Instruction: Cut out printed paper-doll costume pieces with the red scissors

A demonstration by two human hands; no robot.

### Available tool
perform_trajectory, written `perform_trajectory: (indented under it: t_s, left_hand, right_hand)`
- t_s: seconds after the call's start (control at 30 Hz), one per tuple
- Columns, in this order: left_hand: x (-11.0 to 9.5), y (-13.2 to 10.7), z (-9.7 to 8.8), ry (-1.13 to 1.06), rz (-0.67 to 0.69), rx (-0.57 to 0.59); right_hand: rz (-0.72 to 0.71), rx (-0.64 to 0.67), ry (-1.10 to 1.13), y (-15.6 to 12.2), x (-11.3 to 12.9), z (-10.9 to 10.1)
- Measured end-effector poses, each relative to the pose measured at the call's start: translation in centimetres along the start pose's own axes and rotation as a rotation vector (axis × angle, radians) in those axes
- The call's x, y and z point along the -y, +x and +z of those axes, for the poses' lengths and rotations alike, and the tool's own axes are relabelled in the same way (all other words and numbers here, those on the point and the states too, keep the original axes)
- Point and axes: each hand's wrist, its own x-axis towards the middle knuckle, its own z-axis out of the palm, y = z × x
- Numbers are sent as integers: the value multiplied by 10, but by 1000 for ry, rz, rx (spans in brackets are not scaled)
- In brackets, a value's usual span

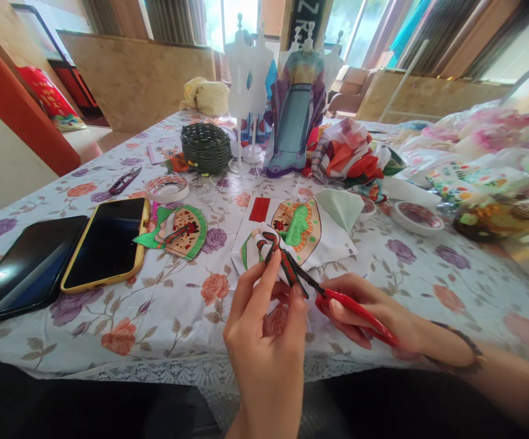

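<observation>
My right hand (360,308) is closed round the red handles of a pair of scissors (360,316). Their dark blades reach left, along the edge of a printed fabric piece (287,265). That piece has a dark green and red patterned strip, and my left hand (264,323) pinches it between thumb and fingers. White cloth with printed shapes (337,244) lies on the table just beyond, partly hidden by my left hand. To the left rests a cut-out green and tan fabric piece (184,231) with a red and dark pattern.
Two phones, one black (27,262) and one yellow-cased (106,244), lie at left. Thread snips (125,181), a tape roll (167,188) and a dark woven basket (206,148) sit farther back. White dress forms (244,73) stand behind. Another tape roll (417,218) and plastic-wrapped items (488,164) occupy the right.
</observation>
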Motion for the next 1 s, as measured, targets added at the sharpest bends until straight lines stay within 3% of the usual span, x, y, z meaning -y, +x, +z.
perform_trajectory:
  t_s: [1.0]
  left_hand:
    - [-3,2,-1,-7,-4,-26]
  right_hand:
    - [34,-15,-76,0,7,3]
